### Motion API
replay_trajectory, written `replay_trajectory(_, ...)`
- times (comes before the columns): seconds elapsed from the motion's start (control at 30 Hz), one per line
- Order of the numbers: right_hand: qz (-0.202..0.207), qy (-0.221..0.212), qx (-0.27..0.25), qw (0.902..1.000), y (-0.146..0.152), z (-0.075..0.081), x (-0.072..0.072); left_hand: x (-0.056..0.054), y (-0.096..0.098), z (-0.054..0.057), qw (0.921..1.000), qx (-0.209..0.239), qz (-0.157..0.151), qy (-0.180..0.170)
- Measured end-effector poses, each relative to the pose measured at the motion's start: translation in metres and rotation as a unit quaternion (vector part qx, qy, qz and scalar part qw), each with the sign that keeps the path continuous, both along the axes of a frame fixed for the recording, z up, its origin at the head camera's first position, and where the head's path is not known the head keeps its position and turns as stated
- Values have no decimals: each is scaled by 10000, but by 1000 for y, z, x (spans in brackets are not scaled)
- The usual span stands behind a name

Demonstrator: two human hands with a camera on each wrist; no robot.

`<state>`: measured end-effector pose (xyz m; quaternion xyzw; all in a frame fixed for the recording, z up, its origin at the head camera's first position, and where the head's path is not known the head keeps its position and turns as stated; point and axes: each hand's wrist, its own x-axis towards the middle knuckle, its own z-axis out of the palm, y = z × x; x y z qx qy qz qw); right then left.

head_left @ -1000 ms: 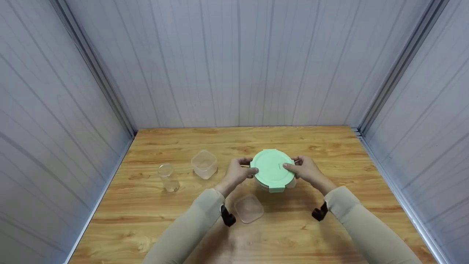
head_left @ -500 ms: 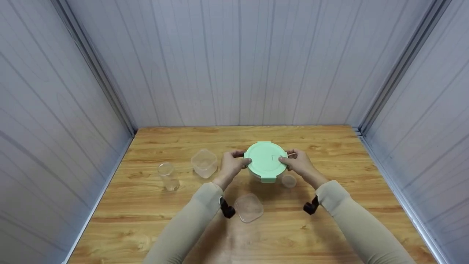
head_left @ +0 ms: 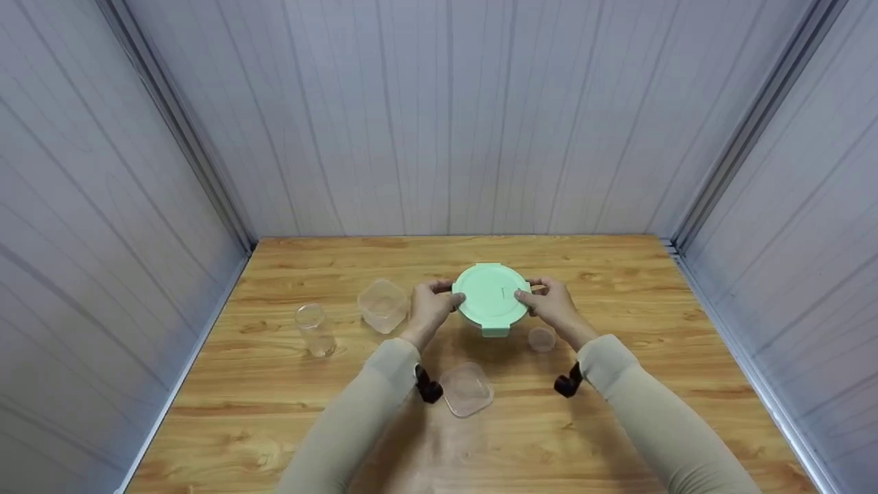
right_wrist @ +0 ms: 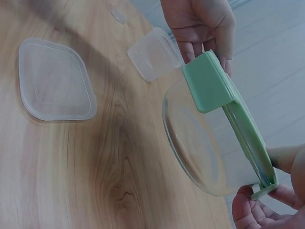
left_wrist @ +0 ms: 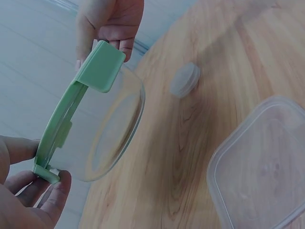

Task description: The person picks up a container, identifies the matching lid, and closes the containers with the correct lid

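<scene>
A round clear glass food container (left_wrist: 114, 136) with a pale green lid (head_left: 490, 293) is held above the table between both hands. My left hand (head_left: 431, 307) grips its left side, thumb on the lid's rim and fingers below at a side flap. On the right, my right hand (head_left: 555, 307) grips the opposite side the same way. Both side flaps stand outward, as the right wrist view shows for the flap (right_wrist: 265, 191) by the right fingers. The front flap (left_wrist: 102, 67) hangs down over the glass. I see nothing inside the container.
A clear square lid (head_left: 467, 390) lies in front on the wooden table. A small translucent round cap (head_left: 542, 339) sits by the right hand. Left of the left hand stand a translucent square box (head_left: 382, 307) and a clear cylindrical jar (head_left: 317, 331). Panel walls enclose the table.
Both hands have moved the green-lidded container left and slightly away from me. The small round cap, largely covered before, now shows. Other things on the table have stayed put.
</scene>
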<state>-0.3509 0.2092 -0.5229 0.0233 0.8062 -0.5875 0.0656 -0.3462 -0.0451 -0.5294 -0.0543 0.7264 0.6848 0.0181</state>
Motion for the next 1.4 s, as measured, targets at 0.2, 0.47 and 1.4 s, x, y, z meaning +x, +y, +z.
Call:
replay_trajectory(0.2,-106,-108,-272,9995,-4,-6,-7,-10,0,-7,10000,-92,17,-21)
replay_trajectory(0.47,-169,-153,-450,9987,-11,-14,-16,-20,-4,-16,9993,-291,214,85)
replay_trajectory(1.4,-503,-156,-485,9974,-18,-44,-36,-32,4,-53,9966,550,564,250)
